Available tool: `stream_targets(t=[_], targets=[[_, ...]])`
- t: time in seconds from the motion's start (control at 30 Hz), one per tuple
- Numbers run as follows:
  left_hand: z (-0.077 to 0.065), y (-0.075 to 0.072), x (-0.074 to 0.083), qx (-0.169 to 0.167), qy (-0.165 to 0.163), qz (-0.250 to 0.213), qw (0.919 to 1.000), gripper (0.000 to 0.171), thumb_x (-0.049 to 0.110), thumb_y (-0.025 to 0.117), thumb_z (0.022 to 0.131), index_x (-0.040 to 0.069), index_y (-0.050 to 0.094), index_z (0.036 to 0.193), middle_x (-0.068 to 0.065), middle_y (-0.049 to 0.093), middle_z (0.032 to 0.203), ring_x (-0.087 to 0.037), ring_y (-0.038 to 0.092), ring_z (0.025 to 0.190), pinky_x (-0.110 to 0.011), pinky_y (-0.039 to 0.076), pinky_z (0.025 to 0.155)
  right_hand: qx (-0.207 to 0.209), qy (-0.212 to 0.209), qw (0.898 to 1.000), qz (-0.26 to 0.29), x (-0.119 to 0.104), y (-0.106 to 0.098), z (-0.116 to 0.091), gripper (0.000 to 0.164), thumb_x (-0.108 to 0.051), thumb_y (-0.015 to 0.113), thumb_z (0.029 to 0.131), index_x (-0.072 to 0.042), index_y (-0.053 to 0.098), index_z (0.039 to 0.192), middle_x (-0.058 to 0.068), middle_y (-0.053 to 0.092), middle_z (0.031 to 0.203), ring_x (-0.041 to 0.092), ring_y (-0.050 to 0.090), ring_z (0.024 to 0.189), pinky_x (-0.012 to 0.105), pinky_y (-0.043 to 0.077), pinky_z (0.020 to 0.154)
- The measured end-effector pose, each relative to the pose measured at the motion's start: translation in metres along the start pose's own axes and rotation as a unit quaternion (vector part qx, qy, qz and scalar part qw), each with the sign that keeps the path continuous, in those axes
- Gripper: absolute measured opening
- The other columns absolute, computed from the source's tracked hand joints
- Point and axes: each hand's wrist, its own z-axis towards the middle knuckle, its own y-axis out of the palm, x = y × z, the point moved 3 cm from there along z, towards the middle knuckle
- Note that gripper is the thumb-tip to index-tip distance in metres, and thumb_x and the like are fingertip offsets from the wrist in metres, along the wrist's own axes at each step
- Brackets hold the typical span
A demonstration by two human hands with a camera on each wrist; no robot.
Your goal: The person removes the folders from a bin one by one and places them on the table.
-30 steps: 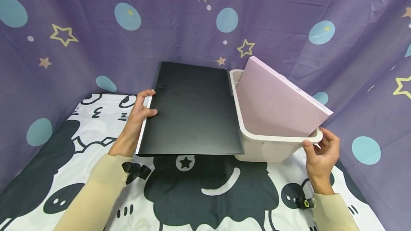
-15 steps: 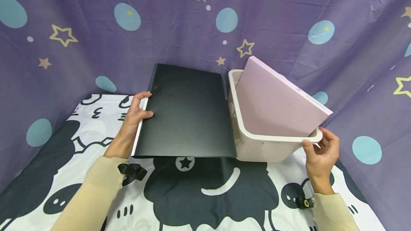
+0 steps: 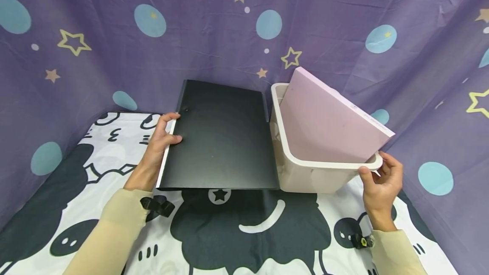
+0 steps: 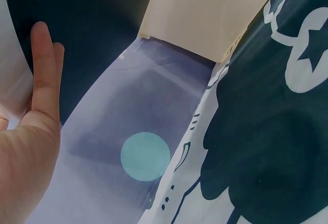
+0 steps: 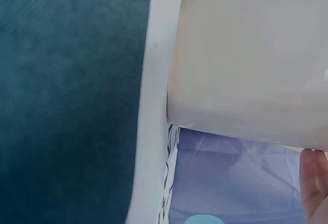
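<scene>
A flat black file box with a white left edge stands off to the left of the cream plastic bin. My left hand holds it by that edge, thumb on top and other fingers mostly hidden beneath. In the left wrist view, fingers lie against its dark face. My right hand pinches the bin's rim at the front right corner, thumb outside. Inside the bin a pink file box leans tilted, its top sticking out above the rim. In the right wrist view only fingertips show at the bin.
A cloth with black-and-white cartoon prints covers the table. Close behind the bin and the black box hangs a purple curtain with stars and blue dots.
My left hand has drawn the black file box left and slightly lower, opening a small gap from the bin. The right hand, the bin and the pink box have stayed put.
</scene>
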Motion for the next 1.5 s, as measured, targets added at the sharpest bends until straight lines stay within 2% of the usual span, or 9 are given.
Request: stream_targets(t=[0.37, 0.53, 0.8, 1.07, 1.33, 1.5], targets=[[-0.001, -0.001, -0.008, 0.0, -0.013, 0.015, 0.9998, 0.051, -0.007, 0.044, 0.084, 0.022, 0.043, 0.126, -0.003, 0.055, 0.109, -0.012, 0.059, 0.089, -0.024, 0.049, 0.077, -0.001, -0.003, 1.0, -0.003, -0.003, 0.003, 0.001, 0.067, -0.006, 0.082, 0.072, 0.014, 0.046, 0.124, 0.02, 0.063, 0.108, 0.018, 0.061, 0.085, 0.02, 0.051, 0.068], [-0.002, 0.001, -0.009, -0.01, -0.014, 0.003, 0.9998, 0.052, -0.009, 0.043, 0.084, 0.022, 0.043, 0.126, -0.002, 0.06, 0.102, -0.012, 0.062, 0.083, -0.025, 0.051, 0.071, 0.002, 0.0, 1.0, -0.006, -0.002, 0.002, 0.0, 0.067, -0.007, 0.082, 0.072, 0.014, 0.046, 0.124, 0.02, 0.062, 0.107, 0.018, 0.061, 0.085, 0.019, 0.051, 0.068], [0.0, 0.004, -0.012, -0.041, -0.021, -0.047, 0.9978, 0.053, -0.012, 0.038, 0.086, 0.02, 0.039, 0.129, -0.005, 0.064, 0.096, -0.016, 0.066, 0.075, -0.028, 0.054, 0.064, 0.002, 0.0, 1.0, -0.019, -0.001, 0.0, -0.001, 0.067, -0.008, 0.082, 0.073, 0.014, 0.046, 0.125, 0.019, 0.063, 0.106, 0.016, 0.061, 0.084, 0.019, 0.051, 0.067], [0.0, 0.002, -0.018, -0.033, -0.032, -0.051, 0.9976, 0.054, -0.013, 0.04, 0.085, 0.019, 0.04, 0.128, -0.004, 0.062, 0.097, -0.016, 0.066, 0.071, -0.03, 0.055, 0.058, 0.0, 0.001, 1.0, -0.018, -0.002, 0.002, 0.0, 0.066, -0.008, 0.082, 0.072, 0.014, 0.047, 0.124, 0.018, 0.063, 0.106, 0.016, 0.061, 0.084, 0.018, 0.051, 0.067], [-0.001, 0.004, -0.022, -0.038, -0.039, -0.064, 0.9964, 0.054, -0.014, 0.04, 0.085, 0.019, 0.04, 0.128, -0.005, 0.061, 0.098, -0.016, 0.066, 0.071, -0.031, 0.055, 0.058, -0.006, -0.005, 1.0, -0.029, -0.013, 0.009, 0.0, 0.066, -0.008, 0.081, 0.074, 0.015, 0.046, 0.124, 0.018, 0.063, 0.106, 0.015, 0.061, 0.083, 0.018, 0.051, 0.068], [-0.001, 0.006, -0.025, -0.045, -0.044, -0.065, 0.9959, 0.054, -0.013, 0.041, 0.085, 0.019, 0.039, 0.128, -0.007, 0.061, 0.097, -0.018, 0.067, 0.072, -0.032, 0.055, 0.059, -0.005, -0.003, 1.0, -0.03, -0.01, 0.007, 0.0, 0.066, -0.008, 0.081, 0.074, 0.015, 0.046, 0.124, 0.018, 0.063, 0.107, 0.015, 0.061, 0.084, 0.018, 0.051, 0.068]])
